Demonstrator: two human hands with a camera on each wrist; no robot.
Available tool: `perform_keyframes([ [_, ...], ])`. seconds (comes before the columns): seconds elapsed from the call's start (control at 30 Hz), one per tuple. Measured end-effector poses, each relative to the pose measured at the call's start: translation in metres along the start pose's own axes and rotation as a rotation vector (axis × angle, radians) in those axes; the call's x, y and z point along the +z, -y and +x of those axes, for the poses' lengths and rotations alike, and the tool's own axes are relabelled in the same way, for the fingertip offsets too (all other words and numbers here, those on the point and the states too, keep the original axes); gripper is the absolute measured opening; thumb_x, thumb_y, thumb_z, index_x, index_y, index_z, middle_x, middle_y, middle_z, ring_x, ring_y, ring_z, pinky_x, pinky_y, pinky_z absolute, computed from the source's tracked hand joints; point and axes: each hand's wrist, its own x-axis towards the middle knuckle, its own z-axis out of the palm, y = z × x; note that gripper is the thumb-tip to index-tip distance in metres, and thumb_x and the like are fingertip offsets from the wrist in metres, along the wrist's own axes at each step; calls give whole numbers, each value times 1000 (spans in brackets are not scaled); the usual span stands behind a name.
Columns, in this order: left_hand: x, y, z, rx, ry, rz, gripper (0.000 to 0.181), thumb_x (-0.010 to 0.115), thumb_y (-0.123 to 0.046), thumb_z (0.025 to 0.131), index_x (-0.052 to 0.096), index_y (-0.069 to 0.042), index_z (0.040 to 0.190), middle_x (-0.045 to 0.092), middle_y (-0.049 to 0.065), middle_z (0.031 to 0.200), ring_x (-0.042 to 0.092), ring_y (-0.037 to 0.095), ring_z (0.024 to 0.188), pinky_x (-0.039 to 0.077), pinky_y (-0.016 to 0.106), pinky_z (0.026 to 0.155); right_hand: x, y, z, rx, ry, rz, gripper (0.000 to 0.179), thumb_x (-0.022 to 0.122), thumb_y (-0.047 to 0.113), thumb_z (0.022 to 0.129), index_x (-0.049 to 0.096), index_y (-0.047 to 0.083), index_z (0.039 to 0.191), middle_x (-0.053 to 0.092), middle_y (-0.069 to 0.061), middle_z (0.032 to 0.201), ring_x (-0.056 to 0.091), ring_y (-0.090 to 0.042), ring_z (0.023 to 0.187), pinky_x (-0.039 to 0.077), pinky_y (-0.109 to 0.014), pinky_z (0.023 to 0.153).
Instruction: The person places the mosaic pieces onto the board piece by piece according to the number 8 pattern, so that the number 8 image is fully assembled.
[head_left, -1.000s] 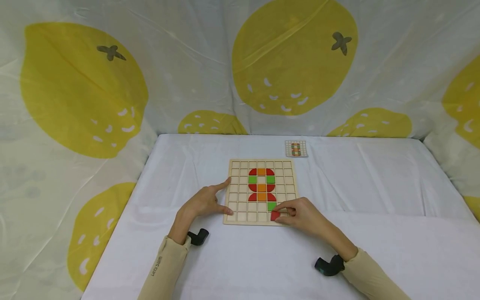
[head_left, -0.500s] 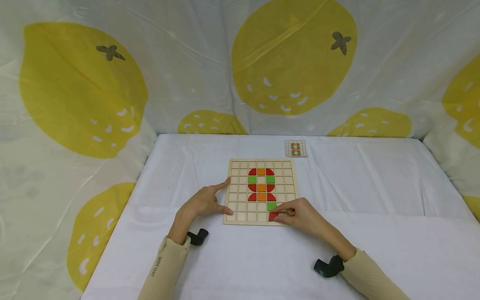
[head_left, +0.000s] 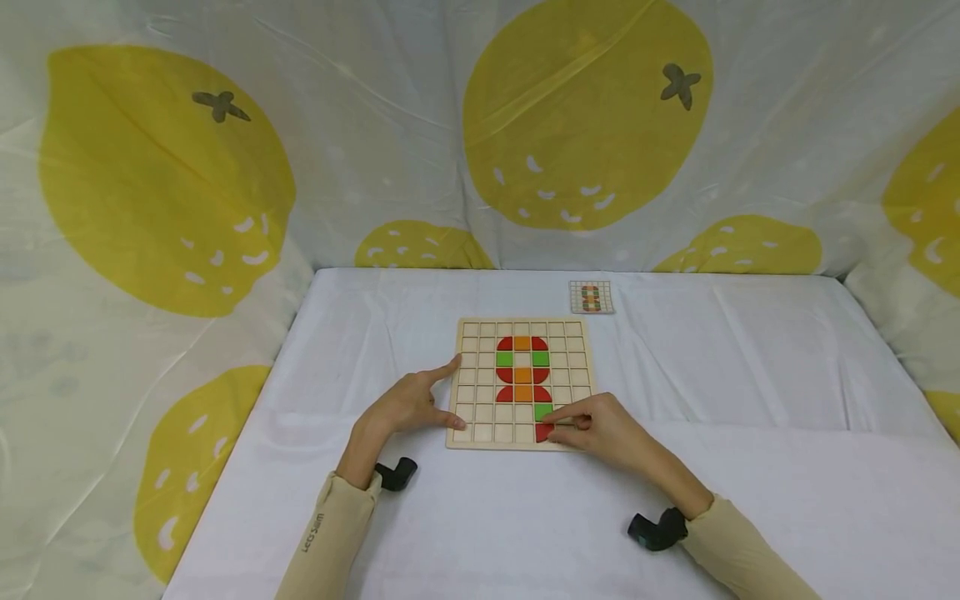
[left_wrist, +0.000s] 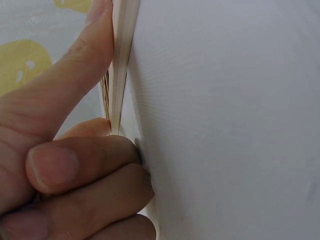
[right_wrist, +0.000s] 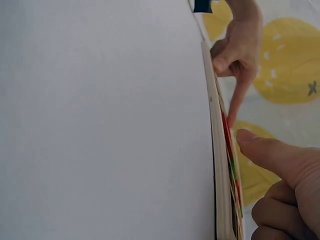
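Note:
In the head view, a wooden grid board [head_left: 486,434] lies on the white cloth with red, orange and green tiles set in its squares. My left hand [head_left: 402,407] steadies its left side, thumb on the near corner and index finger farther up the edge; the left wrist view shows the other fingers bent beside the board. At the near row, my right hand [head_left: 611,429] pinches a red tile [head_left: 542,432] between thumb and index finger, at its right side. That tile lies in the square just below a green tile [head_left: 542,412]. The fingertips partly cover it.
A small pattern card [head_left: 591,297] lies behind the board, slightly right. White cloth [head_left: 750,358] covers the table, and a lemon-print curtain [head_left: 375,125] rises behind it. Black wrist cameras [head_left: 658,530] sit at both cuffs.
My right hand has shifted the red tile slightly left, from askew over the grid line into the square below the green tile. The left hand and board have stayed in place.

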Motion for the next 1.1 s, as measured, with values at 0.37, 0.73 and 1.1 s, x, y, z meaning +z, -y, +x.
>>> perform_keyframes([
  [0.37, 1, -2, 0, -15, 0, -6, 113, 94, -39, 73, 27, -31, 164, 35, -3, 69, 36, 15, 65, 32, 31, 62, -49, -22, -36, 132, -181, -74, 22, 85, 20, 86, 82, 17, 108, 24, 10, 60, 24, -2, 54, 25, -22, 50],
  [0.73, 1, -2, -1, -9, 1, -2, 113, 94, -39, 74, 27, -30, 164, 36, -3, 66, 36, 14, 62, 33, 31, 61, -56, -48, -53, 145, -163, -61, 27, 87, 19, 84, 81, 15, 110, 28, 10, 62, 28, -1, 58, 27, -22, 53],
  [1.1, 1, -1, 0, -13, 0, 1, 113, 94, -40, 74, 27, -31, 164, 37, -3, 67, 36, 14, 63, 33, 31, 61, -50, -50, -50, 158, -130, -53, 25, 87, 22, 85, 81, 17, 108, 28, 11, 60, 28, -1, 57, 26, -22, 53],
])
